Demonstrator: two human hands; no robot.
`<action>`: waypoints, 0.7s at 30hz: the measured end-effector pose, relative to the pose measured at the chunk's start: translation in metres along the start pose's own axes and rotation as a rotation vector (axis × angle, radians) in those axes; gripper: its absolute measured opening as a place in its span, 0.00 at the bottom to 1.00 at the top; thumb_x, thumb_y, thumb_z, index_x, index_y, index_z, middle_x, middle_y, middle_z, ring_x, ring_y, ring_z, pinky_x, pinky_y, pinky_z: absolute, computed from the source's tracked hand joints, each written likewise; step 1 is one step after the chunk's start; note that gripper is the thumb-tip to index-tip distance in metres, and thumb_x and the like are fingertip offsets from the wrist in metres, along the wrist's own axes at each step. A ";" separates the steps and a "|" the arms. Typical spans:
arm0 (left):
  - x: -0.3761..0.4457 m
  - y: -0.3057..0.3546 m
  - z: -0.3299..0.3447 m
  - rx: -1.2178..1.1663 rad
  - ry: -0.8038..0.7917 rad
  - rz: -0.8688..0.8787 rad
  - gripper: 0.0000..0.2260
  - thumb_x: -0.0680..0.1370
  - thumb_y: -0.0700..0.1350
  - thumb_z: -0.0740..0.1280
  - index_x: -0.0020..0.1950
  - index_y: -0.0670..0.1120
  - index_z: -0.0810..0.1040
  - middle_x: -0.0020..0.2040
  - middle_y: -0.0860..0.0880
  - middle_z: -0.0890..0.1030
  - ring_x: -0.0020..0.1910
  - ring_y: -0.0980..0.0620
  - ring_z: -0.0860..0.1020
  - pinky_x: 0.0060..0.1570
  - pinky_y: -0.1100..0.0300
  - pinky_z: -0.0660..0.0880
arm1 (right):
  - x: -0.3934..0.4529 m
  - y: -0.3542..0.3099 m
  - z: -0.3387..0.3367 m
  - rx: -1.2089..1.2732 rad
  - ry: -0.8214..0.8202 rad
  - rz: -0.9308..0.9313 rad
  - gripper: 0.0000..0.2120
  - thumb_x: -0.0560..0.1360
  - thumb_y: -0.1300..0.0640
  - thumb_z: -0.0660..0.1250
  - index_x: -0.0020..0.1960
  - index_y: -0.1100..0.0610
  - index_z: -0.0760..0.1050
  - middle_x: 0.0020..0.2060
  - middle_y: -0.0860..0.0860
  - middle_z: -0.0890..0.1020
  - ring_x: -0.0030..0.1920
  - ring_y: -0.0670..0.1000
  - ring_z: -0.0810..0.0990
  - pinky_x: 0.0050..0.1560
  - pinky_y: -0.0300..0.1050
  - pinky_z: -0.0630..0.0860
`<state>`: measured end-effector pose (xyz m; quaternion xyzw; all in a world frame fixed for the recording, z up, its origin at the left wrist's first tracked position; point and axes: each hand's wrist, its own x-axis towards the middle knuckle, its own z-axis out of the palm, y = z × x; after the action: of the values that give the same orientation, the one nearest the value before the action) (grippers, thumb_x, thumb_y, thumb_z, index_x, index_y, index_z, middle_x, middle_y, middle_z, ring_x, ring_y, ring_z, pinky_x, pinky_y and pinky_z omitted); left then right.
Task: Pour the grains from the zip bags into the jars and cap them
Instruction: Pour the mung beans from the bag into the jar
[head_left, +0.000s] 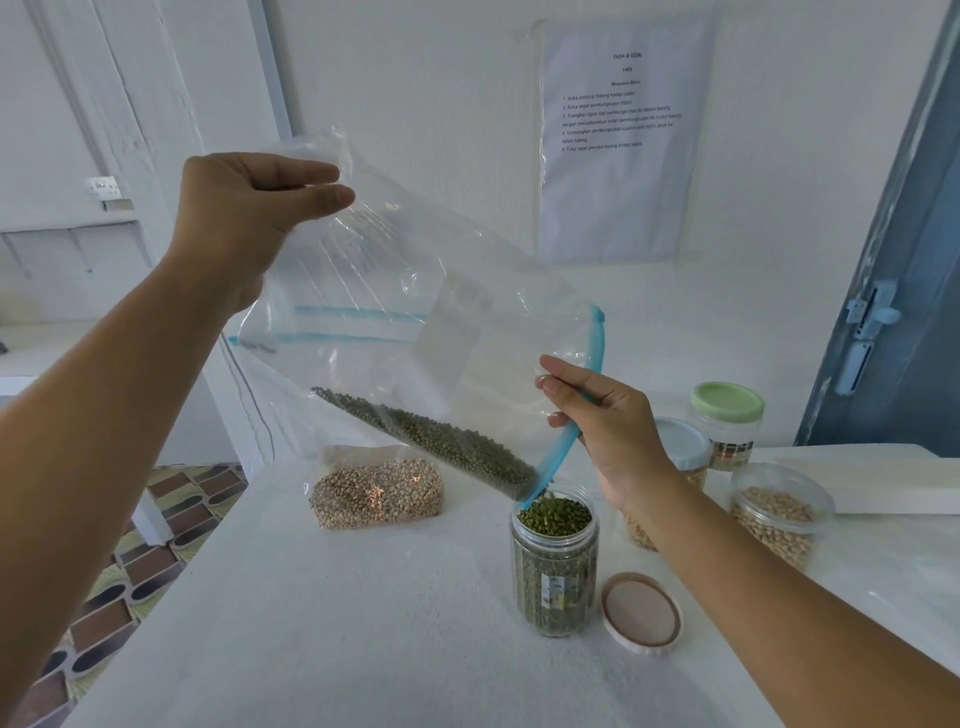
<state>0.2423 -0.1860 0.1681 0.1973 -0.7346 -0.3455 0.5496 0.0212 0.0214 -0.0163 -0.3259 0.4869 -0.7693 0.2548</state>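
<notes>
The right hand (613, 431) is held above the white table (363, 623), its thumb and fingers pinched on the blue zip edge of a clear zip bag (415, 312). The left hand (244, 208) is raised high at the left, thumb and fingers pinched on the bag's closed bottom corner, so that the bag is tilted mouth-down to the right. Green grains (447, 441) are gathered along the bag's lower edge, and its mouth is set just over an open jar (555, 561).

Nearest on the table, a beige lid (641, 610) is laid flat just right of that jar, which is filled with green grains close to its rim. Further back at the left, a second bag of pale grains (376, 488) is lying on the table. At the right, an uncapped jar of pale grains (776, 512) is seen, with a white-capped jar (685, 447) partly hidden behind the right wrist. Farthest, a green-capped jar (727, 421) is standing. A printed sheet (618, 140) is fixed to the far wall.
</notes>
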 end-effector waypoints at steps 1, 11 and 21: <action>0.000 0.000 0.000 -0.001 0.000 0.001 0.16 0.67 0.49 0.84 0.53 0.50 0.88 0.44 0.58 0.88 0.43 0.63 0.82 0.44 0.72 0.74 | 0.000 0.000 0.000 0.001 -0.001 -0.002 0.11 0.77 0.63 0.74 0.57 0.52 0.86 0.50 0.52 0.88 0.37 0.46 0.80 0.46 0.37 0.80; 0.001 0.000 -0.004 -0.001 0.001 0.007 0.16 0.67 0.48 0.84 0.54 0.50 0.88 0.44 0.58 0.88 0.43 0.64 0.82 0.45 0.72 0.74 | 0.001 0.000 0.002 0.000 -0.010 0.008 0.11 0.77 0.61 0.74 0.58 0.51 0.86 0.52 0.52 0.88 0.39 0.46 0.81 0.48 0.38 0.80; 0.000 0.001 -0.001 -0.009 -0.006 0.002 0.16 0.68 0.47 0.84 0.54 0.49 0.88 0.43 0.59 0.88 0.42 0.64 0.82 0.44 0.72 0.74 | 0.001 0.000 0.000 -0.018 -0.006 0.005 0.11 0.77 0.61 0.74 0.58 0.51 0.86 0.51 0.51 0.88 0.40 0.47 0.81 0.52 0.41 0.82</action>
<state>0.2430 -0.1858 0.1694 0.1928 -0.7348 -0.3488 0.5488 0.0210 0.0208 -0.0160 -0.3296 0.4939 -0.7631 0.2552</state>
